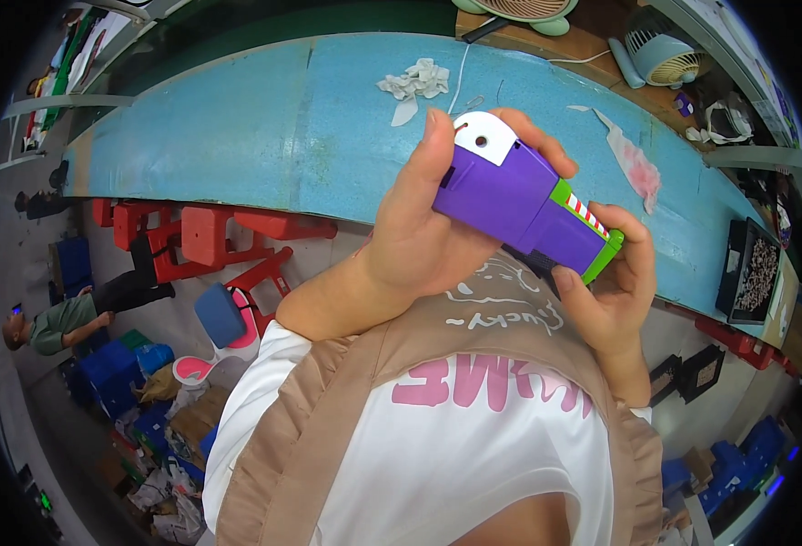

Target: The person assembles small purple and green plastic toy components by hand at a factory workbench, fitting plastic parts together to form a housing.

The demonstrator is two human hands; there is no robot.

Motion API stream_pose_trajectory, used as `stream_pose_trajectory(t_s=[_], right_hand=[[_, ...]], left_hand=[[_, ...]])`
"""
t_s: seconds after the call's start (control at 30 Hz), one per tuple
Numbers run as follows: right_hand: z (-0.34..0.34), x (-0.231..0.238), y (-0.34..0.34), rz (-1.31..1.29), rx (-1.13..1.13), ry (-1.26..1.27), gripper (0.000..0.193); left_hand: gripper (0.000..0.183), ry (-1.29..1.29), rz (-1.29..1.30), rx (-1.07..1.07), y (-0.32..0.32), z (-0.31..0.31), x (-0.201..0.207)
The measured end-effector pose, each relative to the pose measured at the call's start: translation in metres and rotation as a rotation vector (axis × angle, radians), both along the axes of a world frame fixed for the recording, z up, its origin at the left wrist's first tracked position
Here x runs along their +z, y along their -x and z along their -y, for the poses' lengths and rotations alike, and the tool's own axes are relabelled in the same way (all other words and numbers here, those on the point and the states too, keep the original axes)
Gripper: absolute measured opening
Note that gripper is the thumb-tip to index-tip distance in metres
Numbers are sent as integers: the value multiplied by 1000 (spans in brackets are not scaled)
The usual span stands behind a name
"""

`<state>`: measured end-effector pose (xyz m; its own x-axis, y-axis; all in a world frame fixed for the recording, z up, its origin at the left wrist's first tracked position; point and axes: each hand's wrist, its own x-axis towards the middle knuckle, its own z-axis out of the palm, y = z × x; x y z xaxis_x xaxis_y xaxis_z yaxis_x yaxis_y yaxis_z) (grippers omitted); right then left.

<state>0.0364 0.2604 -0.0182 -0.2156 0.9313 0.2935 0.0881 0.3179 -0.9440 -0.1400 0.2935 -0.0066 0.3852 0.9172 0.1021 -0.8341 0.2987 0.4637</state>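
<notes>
In front of my chest I hold a purple plastic toy (501, 196) in both hands, tilted down to the right. It has a white rounded piece with a dark round hole at its upper end, a bright green edge, and a red-and-white striped strip near its lower end. My left hand (419, 214) wraps round the upper part, thumb on the near side and fingers curling over the far side. At the green lower end, my right hand (615, 296) grips with thumb and fingers. The toy's underside is hidden.
Beyond my hands stretches a blue-covered table (237, 127). Crumpled white tissue (419, 80) and a pink-stained sheet (635, 168) lie on it. A black tray (748, 273) of small pieces sits at right. Fans (660, 59) stand behind; red stools (208, 235) and another person (69, 323) are left.
</notes>
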Motion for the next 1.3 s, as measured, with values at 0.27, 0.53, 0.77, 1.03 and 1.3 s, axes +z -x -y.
stream_pose_trajectory(t_s=[0.27, 0.53, 0.77, 1.03, 1.3], right_hand=[[5, 1, 14, 310, -86, -319, 62], [5, -1, 21, 473, -11, -369, 58], [10, 1, 19, -48, 231, 260, 50], [5, 17, 17, -328, 717, 501, 47], [16, 21, 10, -164, 658, 590, 78]], left_hand=[[71, -74, 26, -93, 22, -8, -9], [84, -148, -227, -117, 31, -14, 1], [52, -10, -333, -4, 20, -10, 9], [25, 255, -264, -26, 11, -4, 0], [26, 221, -334, 21, 1, 6, 3]])
